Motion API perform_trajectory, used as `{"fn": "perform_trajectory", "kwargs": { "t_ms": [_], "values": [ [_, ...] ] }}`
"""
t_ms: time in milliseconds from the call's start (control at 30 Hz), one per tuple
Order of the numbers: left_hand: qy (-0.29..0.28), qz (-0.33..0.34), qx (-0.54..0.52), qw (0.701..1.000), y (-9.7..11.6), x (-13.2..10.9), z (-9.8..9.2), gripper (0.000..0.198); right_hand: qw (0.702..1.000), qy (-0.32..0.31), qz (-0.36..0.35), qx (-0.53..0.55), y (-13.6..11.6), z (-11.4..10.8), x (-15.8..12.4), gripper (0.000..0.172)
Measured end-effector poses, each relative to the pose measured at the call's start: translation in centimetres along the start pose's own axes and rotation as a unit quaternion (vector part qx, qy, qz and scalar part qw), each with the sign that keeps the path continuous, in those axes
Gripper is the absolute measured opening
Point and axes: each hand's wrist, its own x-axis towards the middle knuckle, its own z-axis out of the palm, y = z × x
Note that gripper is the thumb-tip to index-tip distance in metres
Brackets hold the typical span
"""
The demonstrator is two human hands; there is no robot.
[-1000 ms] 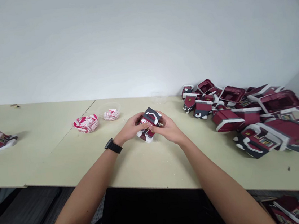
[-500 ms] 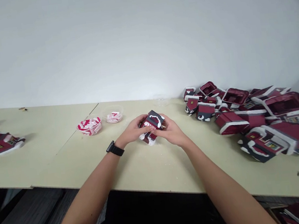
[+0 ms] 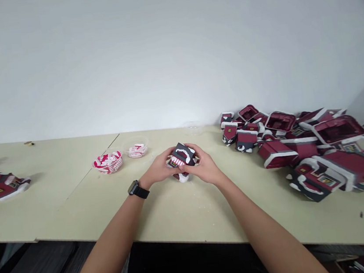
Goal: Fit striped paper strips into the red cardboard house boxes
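Since half a second before, the single miniature house [image 3: 184, 152] had turned slightly, showing less of its lower front. It was between the left hand [image 3: 159, 169] and the right hand [image 3: 205, 165], both grasping it. Two bowls [image 3: 109, 168] of red-and-white pieces [image 3: 107, 159] stood leftward on the tabletop [image 3: 178, 212].

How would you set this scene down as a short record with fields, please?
Left hand: holds the model house from its left side
Right hand: holds the same house from its right side
House colours: dark roof with white trim, maroon below
Left wrist: black watch
Left of hands: two heaps of red-and-white pieces
Right side: jumbled pile of maroon houses, some showing hollow insides
Surface: pale table
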Motion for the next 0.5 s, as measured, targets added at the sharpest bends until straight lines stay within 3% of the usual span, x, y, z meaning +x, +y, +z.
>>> {"fn": "perform_trajectory", "kwargs": {
  "t_ms": [200,367,500],
  "values": [
    [-0.017,-0.011,0.001,1.0,0.0,0.0,-0.9,0.077,1.0,-0.014,0.004,0.005,-0.2,0.1,-0.1,0.082],
    [-0.084,-0.037,-0.055,0.994,0.2,-0.9,-2.4,0.067,0.998,-0.033,0.031,0.035,-0.9,0.2,-0.3,0.083],
    [-0.045,-0.075,-0.075,0.993,1.6,-2.8,-2.1,0.056,0.994,-0.077,0.052,0.056,-1.6,0.2,-0.6,0.085]
  ]
}}
